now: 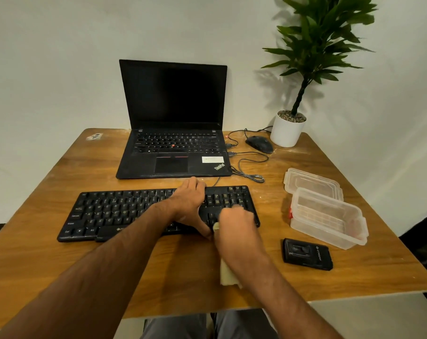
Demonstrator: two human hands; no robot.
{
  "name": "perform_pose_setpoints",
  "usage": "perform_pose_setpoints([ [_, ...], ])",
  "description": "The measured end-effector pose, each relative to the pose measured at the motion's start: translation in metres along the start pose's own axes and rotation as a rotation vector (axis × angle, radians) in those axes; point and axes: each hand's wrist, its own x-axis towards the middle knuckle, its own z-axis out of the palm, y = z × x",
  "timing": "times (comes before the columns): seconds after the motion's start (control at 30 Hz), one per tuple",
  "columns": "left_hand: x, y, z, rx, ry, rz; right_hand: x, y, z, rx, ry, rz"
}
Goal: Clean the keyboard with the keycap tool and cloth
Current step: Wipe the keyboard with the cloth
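Observation:
A black wired keyboard (pixel 124 211) lies across the middle of the wooden table (pixel 60 277). My left hand (pixel 190 204) rests flat on its right half, fingers spread toward the far edge. My right hand (pixel 236 223) is blurred over the keyboard's right end and grips a pale yellow cloth (pixel 228 275), whose loose end hangs below my wrist onto the table. A black case (pixel 306 254) lies right of my right arm; I cannot tell if it holds the keycap tool.
An open black laptop (pixel 173 133) stands behind the keyboard, with a mouse (pixel 260 143) and tangled cables (pixel 249 172) to its right. A potted plant (pixel 289 128) fills the far right corner. A clear plastic box (pixel 327 218) and its lid (pixel 310 182) sit at the right.

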Motion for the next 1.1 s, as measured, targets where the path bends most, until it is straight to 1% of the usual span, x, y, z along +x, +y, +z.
perform_pose_setpoints([
  [0.07, 0.001, 0.000, 0.001, 0.009, 0.014, 0.003, 0.004, -0.008, -0.001, -0.013, 0.011, -0.043],
  [0.17, 0.000, -0.001, 0.001, -0.001, 0.015, 0.009, 0.005, 0.000, 0.001, -0.016, 0.040, -0.043],
  [0.27, -0.002, -0.001, 0.000, -0.029, -0.018, 0.007, 0.000, 0.027, 0.005, 0.029, 0.064, -0.006],
  [0.33, -0.002, -0.001, -0.002, -0.040, -0.027, 0.005, -0.002, 0.046, 0.002, 0.065, 0.085, 0.051],
  [0.43, -0.002, -0.001, -0.003, -0.034, -0.035, 0.004, 0.001, 0.060, -0.003, 0.049, 0.149, 0.089],
  [0.5, -0.001, 0.000, -0.003, -0.034, -0.036, -0.002, 0.002, 0.051, -0.002, 0.067, 0.152, 0.092],
  [0.6, -0.002, 0.001, -0.003, -0.030, -0.020, -0.007, 0.003, 0.026, 0.009, 0.093, 0.125, 0.028],
  [0.7, -0.001, 0.002, -0.001, -0.008, 0.003, -0.003, 0.014, 0.004, 0.013, 0.058, 0.100, -0.025],
  [0.77, -0.001, 0.002, -0.001, -0.001, 0.013, -0.002, 0.025, -0.001, 0.011, 0.049, 0.122, -0.039],
  [0.9, -0.003, 0.001, -0.002, -0.012, -0.007, 0.006, 0.034, 0.019, 0.014, 0.097, 0.190, -0.076],
  [0.97, -0.003, 0.001, -0.003, -0.028, -0.020, 0.004, 0.033, 0.037, 0.011, 0.140, 0.233, -0.044],
  [1.1, -0.002, 0.000, -0.003, -0.037, -0.032, -0.005, 0.033, 0.061, 0.005, 0.160, 0.260, 0.033],
])
